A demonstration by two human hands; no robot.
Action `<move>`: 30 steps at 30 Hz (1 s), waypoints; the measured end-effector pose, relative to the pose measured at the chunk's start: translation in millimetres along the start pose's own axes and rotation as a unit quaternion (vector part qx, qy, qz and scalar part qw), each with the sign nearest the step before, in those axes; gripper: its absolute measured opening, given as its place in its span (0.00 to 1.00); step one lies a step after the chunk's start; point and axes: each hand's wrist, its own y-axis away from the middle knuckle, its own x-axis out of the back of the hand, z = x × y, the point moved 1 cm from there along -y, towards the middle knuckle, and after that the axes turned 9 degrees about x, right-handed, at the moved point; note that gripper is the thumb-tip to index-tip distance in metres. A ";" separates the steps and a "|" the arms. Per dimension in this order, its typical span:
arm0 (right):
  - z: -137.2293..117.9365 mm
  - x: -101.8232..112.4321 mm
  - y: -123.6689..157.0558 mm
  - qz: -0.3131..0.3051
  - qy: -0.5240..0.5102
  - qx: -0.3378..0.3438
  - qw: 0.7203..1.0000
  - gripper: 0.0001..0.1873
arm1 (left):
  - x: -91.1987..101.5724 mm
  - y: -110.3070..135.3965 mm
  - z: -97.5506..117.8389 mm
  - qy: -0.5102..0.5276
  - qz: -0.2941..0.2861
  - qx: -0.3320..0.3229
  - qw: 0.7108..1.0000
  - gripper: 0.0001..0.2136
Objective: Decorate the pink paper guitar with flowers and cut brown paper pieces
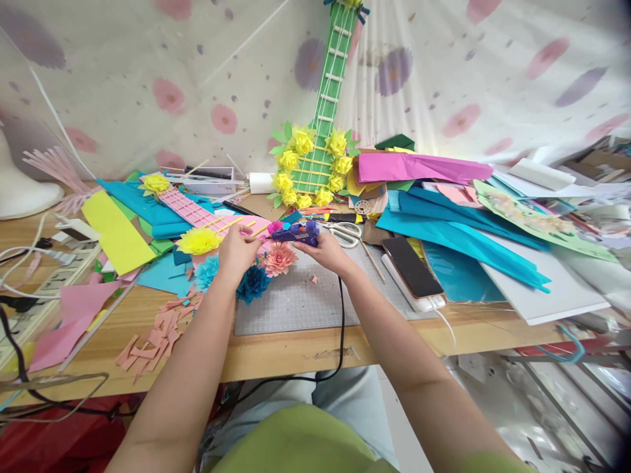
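Observation:
My right hand [329,251] is closed around a purple glue gun [298,233], whose black cord [341,328] runs down over the table edge. Its nozzle points left toward my left hand [237,251]. The fingers of that hand pinch something small and pink at the edge of the pink paper guitar [197,213]. Paper flowers lie just below the hands: a yellow one [198,241], a salmon one [279,259], a dark blue one [253,283] and a light blue one [207,271]. A grey cutting mat [300,299] lies beneath.
A green paper guitar [323,131] with yellow flowers leans on the back wall. Scissors [345,232], a phone [412,266], blue and pink paper sheets [444,226], a white board [557,292], pink scraps [152,338] and a power strip [54,279] crowd the wooden table [276,351].

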 end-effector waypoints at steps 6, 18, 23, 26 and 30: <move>-0.9 5.0 1.8 -0.008 0.012 -0.021 1.000 0.22 | 0.0 -2.9 -0.1 0.045 -0.019 0.018 0.999 0.16; 71.8 9.9 18.6 0.228 0.011 -0.187 0.956 0.29 | 14.9 -11.0 16.0 0.117 -0.105 0.036 0.987 0.05; 77.0 3.8 22.2 0.218 0.022 -0.189 0.957 0.30 | 11.8 -16.1 17.1 0.077 -0.178 0.059 0.979 0.04; 77.0 2.9 22.8 0.213 0.029 -0.172 0.961 0.29 | 7.5 -19.6 18.1 0.071 -0.246 0.074 0.964 0.06; 78.9 3.3 24.7 0.213 0.029 -0.158 0.964 0.30 | -0.2 -29.5 13.3 0.029 -0.231 0.035 0.972 0.08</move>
